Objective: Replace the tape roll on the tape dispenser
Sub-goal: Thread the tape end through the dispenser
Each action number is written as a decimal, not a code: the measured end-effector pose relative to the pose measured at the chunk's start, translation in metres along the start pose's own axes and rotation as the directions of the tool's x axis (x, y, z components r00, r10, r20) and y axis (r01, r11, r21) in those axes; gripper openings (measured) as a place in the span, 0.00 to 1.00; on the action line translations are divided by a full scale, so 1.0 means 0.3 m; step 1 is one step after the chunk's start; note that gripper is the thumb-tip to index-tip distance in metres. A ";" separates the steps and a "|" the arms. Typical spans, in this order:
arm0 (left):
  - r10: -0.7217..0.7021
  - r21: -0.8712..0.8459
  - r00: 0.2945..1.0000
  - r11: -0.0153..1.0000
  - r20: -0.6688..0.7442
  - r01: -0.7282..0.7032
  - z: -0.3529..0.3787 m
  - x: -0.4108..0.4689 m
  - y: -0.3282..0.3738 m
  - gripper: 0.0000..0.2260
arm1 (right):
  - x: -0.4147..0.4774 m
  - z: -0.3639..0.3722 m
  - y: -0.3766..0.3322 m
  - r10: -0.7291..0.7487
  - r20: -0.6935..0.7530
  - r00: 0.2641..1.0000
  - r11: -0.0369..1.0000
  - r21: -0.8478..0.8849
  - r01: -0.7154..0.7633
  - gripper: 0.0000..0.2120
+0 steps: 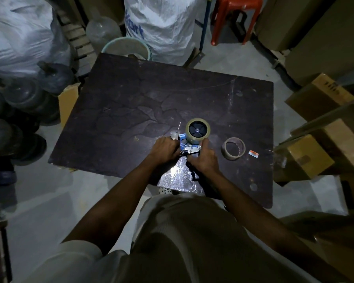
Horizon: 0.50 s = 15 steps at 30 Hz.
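A blue and metal tape dispenser (187, 145) stands on the dark table (131, 103) near its front edge. A full roll of clear tape (198, 130) sits on the dispenser's black hub. My left hand (166, 151) grips the dispenser's left side, next to its metal front plate. My right hand (204, 158) holds the dispenser's lower right part and black handle, thumb raised beside the roll. A nearly used-up tape roll (233, 148), mostly cardboard core, lies flat on the table to the right, apart from my hands.
A small orange and white scrap (253, 153) lies right of the spent roll. Crinkled foil (180, 176) covers the table's front edge. Cardboard boxes (319, 99) crowd the right side, dark jugs (18, 111) the left. White sacks (164, 23), a bucket (129, 48) and a red stool (236, 17) stand beyond.
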<state>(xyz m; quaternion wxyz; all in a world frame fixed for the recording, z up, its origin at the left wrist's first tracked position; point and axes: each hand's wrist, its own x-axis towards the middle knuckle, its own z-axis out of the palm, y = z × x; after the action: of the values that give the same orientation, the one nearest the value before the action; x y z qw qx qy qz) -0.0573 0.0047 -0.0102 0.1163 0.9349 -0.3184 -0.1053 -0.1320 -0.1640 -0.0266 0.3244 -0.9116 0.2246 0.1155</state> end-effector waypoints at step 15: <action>-0.135 -0.054 0.991 0.990 -0.022 0.133 0.049 -0.141 -0.075 0.12 | 0.021 0.018 0.031 -0.133 0.029 0.991 0.990 -0.039 0.134 0.28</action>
<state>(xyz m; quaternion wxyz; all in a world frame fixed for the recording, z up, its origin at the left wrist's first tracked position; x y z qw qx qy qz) -0.0813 0.0459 -0.0254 0.1375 0.9521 -0.2505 -0.1090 -0.1314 -0.1689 -0.0380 0.3155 -0.9294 0.1566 0.1100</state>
